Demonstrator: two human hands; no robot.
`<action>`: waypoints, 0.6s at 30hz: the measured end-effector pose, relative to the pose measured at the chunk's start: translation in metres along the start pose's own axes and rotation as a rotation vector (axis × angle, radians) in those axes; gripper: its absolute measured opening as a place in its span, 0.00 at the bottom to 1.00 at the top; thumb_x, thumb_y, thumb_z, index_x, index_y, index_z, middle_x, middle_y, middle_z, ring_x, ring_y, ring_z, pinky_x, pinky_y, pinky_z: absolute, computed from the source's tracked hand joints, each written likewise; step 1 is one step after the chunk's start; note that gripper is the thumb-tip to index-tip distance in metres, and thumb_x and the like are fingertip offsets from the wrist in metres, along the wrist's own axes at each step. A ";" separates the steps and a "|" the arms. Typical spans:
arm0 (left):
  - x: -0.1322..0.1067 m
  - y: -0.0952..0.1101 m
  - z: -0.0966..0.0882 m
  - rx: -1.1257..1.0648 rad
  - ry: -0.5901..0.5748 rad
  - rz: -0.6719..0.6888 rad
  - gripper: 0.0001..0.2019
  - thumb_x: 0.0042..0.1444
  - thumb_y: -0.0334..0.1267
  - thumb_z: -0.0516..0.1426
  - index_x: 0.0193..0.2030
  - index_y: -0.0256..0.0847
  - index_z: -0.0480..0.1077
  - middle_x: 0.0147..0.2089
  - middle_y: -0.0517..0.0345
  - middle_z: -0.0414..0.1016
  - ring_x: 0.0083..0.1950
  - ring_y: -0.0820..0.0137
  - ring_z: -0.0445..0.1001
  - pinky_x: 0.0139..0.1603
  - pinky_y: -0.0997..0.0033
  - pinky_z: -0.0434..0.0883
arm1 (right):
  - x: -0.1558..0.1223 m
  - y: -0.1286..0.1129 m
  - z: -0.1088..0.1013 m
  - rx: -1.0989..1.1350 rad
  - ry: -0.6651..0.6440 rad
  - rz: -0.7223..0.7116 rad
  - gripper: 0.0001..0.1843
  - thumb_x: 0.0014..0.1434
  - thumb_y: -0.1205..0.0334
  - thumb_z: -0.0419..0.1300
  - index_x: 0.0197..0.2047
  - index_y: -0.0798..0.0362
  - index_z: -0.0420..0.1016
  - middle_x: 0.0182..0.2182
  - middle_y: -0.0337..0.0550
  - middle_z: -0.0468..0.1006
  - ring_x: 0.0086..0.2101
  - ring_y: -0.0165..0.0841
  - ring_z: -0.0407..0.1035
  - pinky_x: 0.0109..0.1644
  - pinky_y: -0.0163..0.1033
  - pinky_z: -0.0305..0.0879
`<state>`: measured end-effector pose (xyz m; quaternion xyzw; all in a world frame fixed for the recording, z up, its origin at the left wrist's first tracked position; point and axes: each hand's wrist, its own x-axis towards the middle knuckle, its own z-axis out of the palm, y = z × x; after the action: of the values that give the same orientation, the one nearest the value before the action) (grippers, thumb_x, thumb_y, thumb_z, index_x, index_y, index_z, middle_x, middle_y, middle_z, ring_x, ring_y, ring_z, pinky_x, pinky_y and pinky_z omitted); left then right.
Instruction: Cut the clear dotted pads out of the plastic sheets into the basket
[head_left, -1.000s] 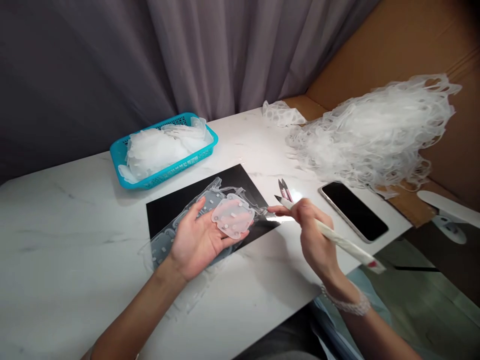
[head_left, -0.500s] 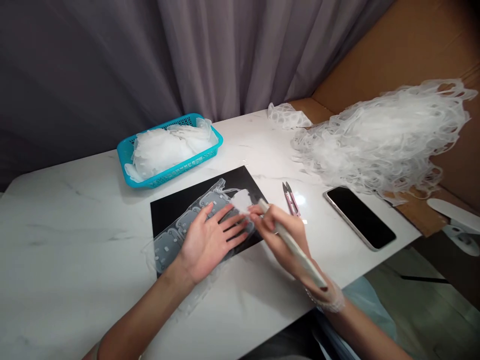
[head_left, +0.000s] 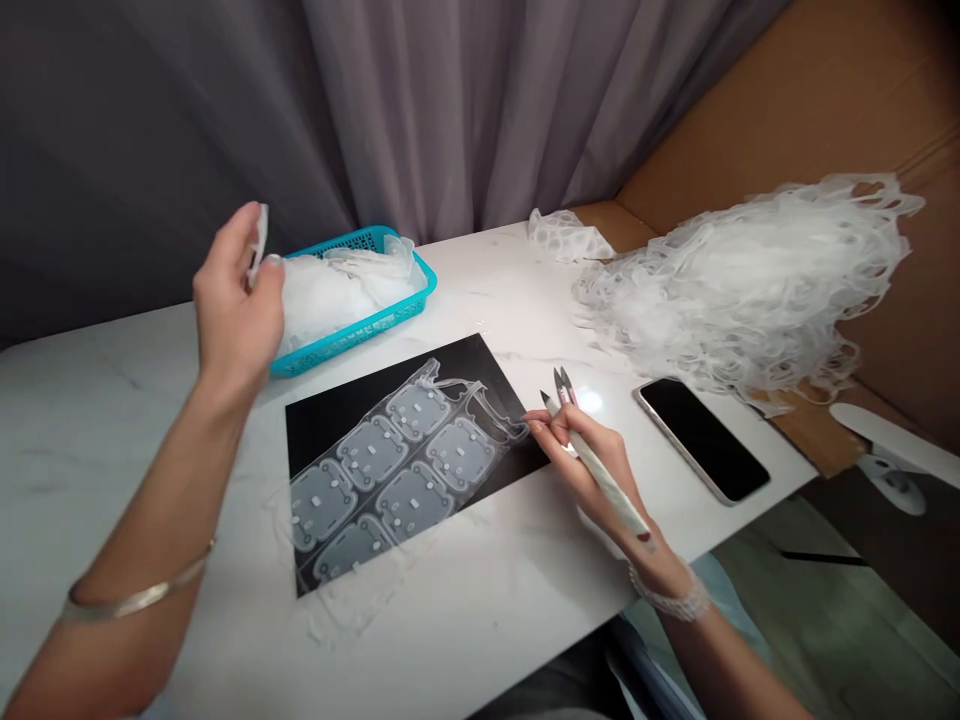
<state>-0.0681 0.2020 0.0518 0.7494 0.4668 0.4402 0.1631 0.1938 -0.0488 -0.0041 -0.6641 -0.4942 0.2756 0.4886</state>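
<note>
Raised at the left end of the teal basket, my left hand point(head_left: 238, 300) pinches a thin white piece point(head_left: 259, 240) between thumb and fingers. My right hand point(head_left: 592, 455) grips a long white tool point(head_left: 611, 488) with a dark pointed tip; its exact kind is unclear. The right fingertips are at the right edge of a translucent sheet point(head_left: 382, 450) of rounded panels with cut-out frames at its upper end. That sheet lies on a black mat point(head_left: 330, 422), its lower left part hanging over onto the table. White film pieces point(head_left: 330, 295) fill the teal basket point(head_left: 390, 318).
Pink-handled thread snips point(head_left: 566, 388) lie just behind my right hand. To the right are a phone point(head_left: 701, 440) and a large heap of white film scraps point(head_left: 742, 290) against cardboard point(head_left: 840, 110). A smaller scrap point(head_left: 570, 235) rests near the grey curtain point(head_left: 465, 110).
My left hand has gone from over the sheet up and left to the basket, now with a white piece. The right hand has drawn slightly right; the sheet's upper right panel space is now an open frame.
</note>
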 end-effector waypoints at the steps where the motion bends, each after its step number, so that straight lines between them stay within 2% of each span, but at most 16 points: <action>1: 0.013 -0.010 -0.001 0.146 -0.044 -0.013 0.29 0.67 0.40 0.51 0.73 0.43 0.51 0.75 0.58 0.54 0.75 0.53 0.50 0.74 0.45 0.52 | 0.001 0.004 0.000 -0.053 -0.021 -0.040 0.19 0.66 0.58 0.57 0.28 0.48 0.51 0.28 0.40 0.71 0.42 0.39 0.75 0.41 0.39 0.64; 3: 0.016 -0.019 0.003 0.314 -0.157 -0.042 0.38 0.62 0.41 0.57 0.75 0.39 0.45 0.77 0.53 0.46 0.77 0.45 0.40 0.74 0.39 0.49 | 0.005 0.011 0.003 -0.176 -0.044 -0.107 0.18 0.67 0.60 0.55 0.29 0.48 0.51 0.28 0.39 0.69 0.39 0.38 0.73 0.41 0.39 0.62; 5: -0.006 -0.014 0.017 0.362 -0.275 -0.002 0.41 0.62 0.40 0.57 0.76 0.38 0.41 0.79 0.49 0.38 0.77 0.44 0.34 0.73 0.36 0.46 | 0.011 0.014 0.006 -0.298 -0.064 -0.144 0.16 0.67 0.62 0.54 0.30 0.48 0.50 0.28 0.38 0.68 0.33 0.35 0.69 0.40 0.39 0.60; 6: -0.023 -0.009 0.026 0.368 -0.327 0.051 0.38 0.64 0.39 0.55 0.76 0.39 0.42 0.79 0.48 0.38 0.77 0.46 0.36 0.74 0.37 0.45 | 0.014 0.015 0.008 -0.350 -0.086 -0.152 0.16 0.67 0.63 0.54 0.30 0.48 0.50 0.28 0.38 0.68 0.32 0.34 0.66 0.39 0.39 0.59; 9: -0.070 0.011 0.052 0.384 -0.485 0.293 0.28 0.67 0.36 0.50 0.72 0.38 0.54 0.77 0.44 0.46 0.77 0.51 0.42 0.74 0.41 0.47 | 0.024 0.015 0.013 -0.446 -0.176 -0.178 0.14 0.65 0.67 0.54 0.32 0.48 0.51 0.28 0.39 0.66 0.30 0.34 0.61 0.35 0.39 0.54; 11: -0.082 0.020 0.068 0.388 -0.592 0.406 0.23 0.67 0.33 0.48 0.68 0.35 0.62 0.74 0.42 0.55 0.76 0.53 0.48 0.74 0.45 0.49 | 0.028 0.014 0.018 -0.464 -0.234 -0.217 0.12 0.64 0.70 0.53 0.33 0.49 0.53 0.29 0.39 0.66 0.31 0.35 0.61 0.34 0.38 0.52; 14: -0.074 0.022 0.085 0.367 -0.702 0.402 0.18 0.65 0.33 0.52 0.60 0.33 0.70 0.60 0.40 0.71 0.68 0.53 0.62 0.68 0.50 0.61 | 0.028 0.009 0.022 -0.466 -0.268 -0.265 0.11 0.63 0.72 0.50 0.33 0.49 0.53 0.28 0.39 0.63 0.30 0.34 0.59 0.33 0.38 0.50; 16: -0.061 0.019 0.092 0.349 -0.729 0.373 0.13 0.62 0.34 0.55 0.50 0.36 0.76 0.50 0.45 0.75 0.59 0.55 0.70 0.59 0.55 0.68 | 0.027 0.004 0.021 -0.486 -0.239 -0.276 0.11 0.63 0.74 0.48 0.32 0.49 0.52 0.28 0.39 0.62 0.28 0.33 0.56 0.32 0.39 0.49; 18: -0.051 0.017 0.096 0.340 -0.716 0.360 0.07 0.61 0.33 0.57 0.40 0.38 0.77 0.45 0.49 0.75 0.52 0.57 0.72 0.54 0.58 0.69 | 0.028 -0.002 0.019 -0.534 -0.183 -0.290 0.12 0.62 0.75 0.46 0.32 0.49 0.51 0.28 0.39 0.61 0.27 0.33 0.53 0.32 0.39 0.48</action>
<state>0.0105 0.1664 -0.0171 0.9405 0.3084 0.0909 0.1097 0.1866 -0.0155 -0.0058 -0.6639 -0.6807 0.1223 0.2845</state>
